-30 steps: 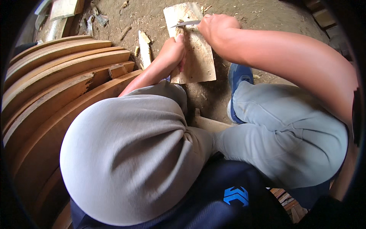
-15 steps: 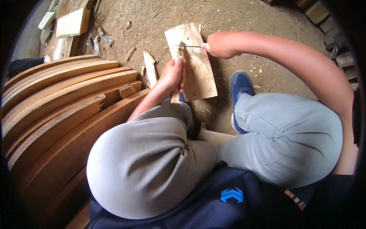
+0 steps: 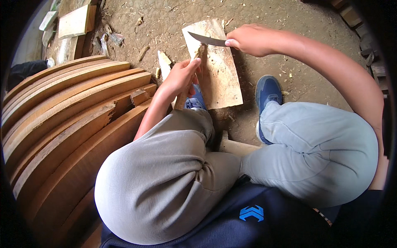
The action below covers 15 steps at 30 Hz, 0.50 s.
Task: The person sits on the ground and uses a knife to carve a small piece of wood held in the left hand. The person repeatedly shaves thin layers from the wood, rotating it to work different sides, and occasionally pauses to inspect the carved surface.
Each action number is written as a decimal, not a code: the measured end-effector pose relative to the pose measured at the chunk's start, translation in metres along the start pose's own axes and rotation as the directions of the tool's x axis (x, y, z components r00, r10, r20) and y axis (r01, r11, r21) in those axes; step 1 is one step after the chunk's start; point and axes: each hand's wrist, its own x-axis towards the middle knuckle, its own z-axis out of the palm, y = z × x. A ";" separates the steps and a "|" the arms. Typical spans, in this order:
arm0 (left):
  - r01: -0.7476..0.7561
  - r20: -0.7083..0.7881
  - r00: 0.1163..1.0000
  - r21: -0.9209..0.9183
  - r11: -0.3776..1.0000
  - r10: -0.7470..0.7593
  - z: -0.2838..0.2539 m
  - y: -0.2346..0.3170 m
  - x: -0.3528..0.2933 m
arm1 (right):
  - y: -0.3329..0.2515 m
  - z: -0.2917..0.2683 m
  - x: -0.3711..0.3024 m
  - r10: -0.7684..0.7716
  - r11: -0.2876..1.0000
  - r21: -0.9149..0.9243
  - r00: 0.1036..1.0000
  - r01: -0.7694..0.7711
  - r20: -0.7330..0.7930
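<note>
My right hand (image 3: 253,40) is closed round the handle of a knife (image 3: 210,41). Its dark, slightly curved blade points left across the upper part of a pale, flat wooden board (image 3: 222,76) on the ground. My left hand (image 3: 182,76) grips a narrow wooden stick (image 3: 200,51), whose rough far end shows past my thumb, just below the blade. The stick's near end comes out under my palm, close to my left shoe (image 3: 195,100). Whether the blade touches the stick, I cannot tell. The knife's handle is hidden in my fist.
Long sawn planks (image 3: 74,93) are stacked at my left. A split wood piece (image 3: 164,62) lies beside the board, with chips scattered over the dirt floor (image 3: 314,53). A pale block (image 3: 74,21) stands at the far left. More timber (image 3: 350,15) lines the far right.
My right hand has moved up and right, and the blade has turned so its flat side shows, its tip higher. My left hand and the stick have shifted slightly left.
</note>
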 end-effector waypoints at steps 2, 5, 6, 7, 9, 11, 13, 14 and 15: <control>-0.025 0.020 1.000 0.052 0.998 0.024 -0.006 -0.003 0.002 | -0.002 0.003 -0.001 0.003 1.000 -0.031 1.000 -0.004 -0.017; -0.080 0.035 0.996 0.096 0.992 0.077 -0.006 -0.007 0.005 | -0.001 0.008 -0.003 0.023 0.999 -0.041 0.999 -0.025 -0.040; -0.082 0.026 0.996 0.093 0.992 0.080 -0.006 -0.007 0.004 | 0.000 0.009 -0.002 0.030 0.999 -0.044 0.999 -0.031 -0.040; -0.084 0.017 0.996 0.090 0.992 0.083 -0.005 -0.008 0.004 | 0.000 0.010 -0.001 0.036 0.998 -0.047 0.999 -0.038 -0.040; -0.103 -0.018 0.994 0.103 0.989 0.106 -0.001 -0.011 0.006 | 0.001 0.009 0.000 0.031 0.998 -0.061 0.999 -0.032 -0.025; -0.117 -0.036 0.992 0.109 0.987 0.122 0.001 -0.011 0.006 | 0.002 0.007 -0.001 0.025 0.996 -0.081 1.000 -0.027 -0.014; -0.124 -0.044 0.991 0.106 0.987 0.129 0.003 -0.010 0.004 | 0.001 0.006 -0.001 0.013 0.994 -0.110 1.000 -0.013 -0.007; -0.135 -0.056 0.988 0.119 0.984 0.143 0.003 -0.011 0.005 | 0.000 0.004 -0.002 0.016 0.994 -0.105 1.000 -0.016 -0.007; -0.146 -0.070 0.985 0.131 0.981 0.156 0.003 -0.014 0.006 | -0.001 0.003 -0.003 0.016 0.995 -0.101 1.000 -0.017 -0.007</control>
